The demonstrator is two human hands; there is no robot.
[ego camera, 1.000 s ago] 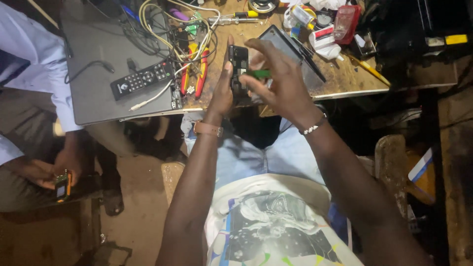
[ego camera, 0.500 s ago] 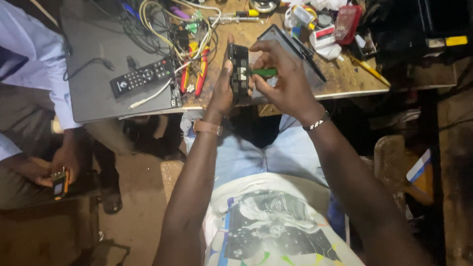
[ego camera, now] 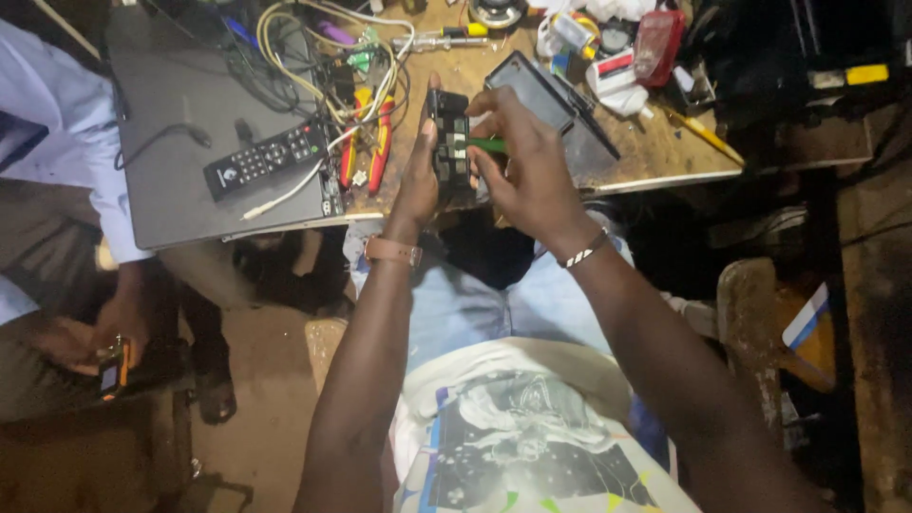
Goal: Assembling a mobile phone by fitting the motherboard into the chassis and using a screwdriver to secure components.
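My left hand [ego camera: 419,176] grips a small black device [ego camera: 449,133], upright, with its back opened, above the front edge of the wooden workbench [ego camera: 665,157]. My right hand [ego camera: 527,166] holds a green-handled screwdriver [ego camera: 486,145], whose tip rests against the device's side. A brown strap sits on my left wrist and a metal bracelet on my right. Just behind my right hand lies a dark tablet-like screen [ego camera: 530,87].
A black remote [ego camera: 266,158] lies on a grey laptop [ego camera: 190,180] at the left. Red-handled pliers [ego camera: 369,142], tangled cables [ego camera: 323,47] and small parts crowd the bench. A seated person at far left holds a small phone [ego camera: 112,370]. A wooden stool [ego camera: 755,332] stands right.
Almost nothing: both hands stay at the device, with the right hand shifting slightly around the screwdriver.
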